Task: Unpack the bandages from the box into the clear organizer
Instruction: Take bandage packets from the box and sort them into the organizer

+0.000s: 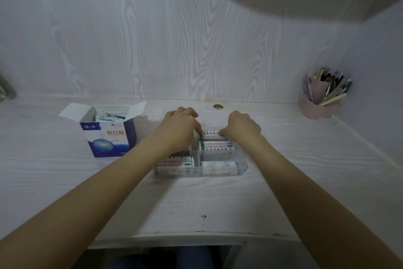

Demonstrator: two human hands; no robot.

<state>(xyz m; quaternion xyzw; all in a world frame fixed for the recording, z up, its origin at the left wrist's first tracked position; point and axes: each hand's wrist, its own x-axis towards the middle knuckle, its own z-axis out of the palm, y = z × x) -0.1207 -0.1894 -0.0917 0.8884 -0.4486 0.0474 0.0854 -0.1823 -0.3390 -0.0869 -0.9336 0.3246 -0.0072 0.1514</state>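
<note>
- Your left hand (182, 126) and right hand (242, 126) are both over the far end of the organizer (238, 167), a bit past the middle of the desk (207, 199).
- Between them they hold one pack (211, 133), each hand with fingers curled and pinching an end of it. It sits at or just over the far right compartment; I can't tell if it's already touching bottom.
- So you're mid-placement on this pack, by the look of it.
- The organizer already has packs in it: one right behind the one you're holding (216, 145), one in the near right slot (219, 165), one in the near left (174, 163). The far left slot is hidden under your left hand.
- The box (106, 135) sits at about 9 o'clock from the organizer, well apart, flaps open, with more bandages (110, 116) showing on top. So you're not done.
- Next move, I'd guess: seat this pack flat, let go with both hands, then reach toward 9 o'clock for another.
- The pen cup (319, 103) is way off at 2 o'clock, no bother.
</note>
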